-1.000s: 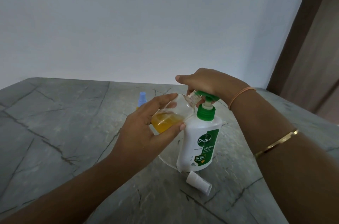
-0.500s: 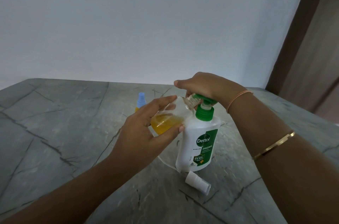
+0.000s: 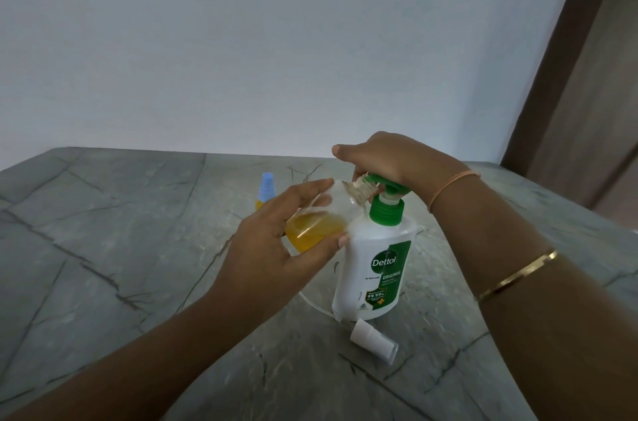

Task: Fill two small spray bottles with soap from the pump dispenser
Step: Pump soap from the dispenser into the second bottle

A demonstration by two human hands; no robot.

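A white Dettol pump dispenser [image 3: 376, 268] with a green pump head [image 3: 386, 203] stands on the grey stone table [image 3: 103, 248]. My right hand [image 3: 390, 158] lies on top of the pump head, pressing on it. My left hand [image 3: 276, 244] holds a small clear spray bottle [image 3: 321, 220], tilted, with its open neck at the pump's spout. Orange soap fills the lower part of that bottle. A second small bottle with a blue spray cap [image 3: 266, 191] stands farther back on the left, partly hidden by my left hand.
A white spray cap [image 3: 374, 341] lies on its side on the table just in front of the dispenser, its thin clear tube curving left. A white wall rises behind the table, and a brown door frame [image 3: 566, 51] stands at the right.
My right hand and the green pump head have moved down a little, then slightly back. The left hand keeps the tilted bottle at the spout.
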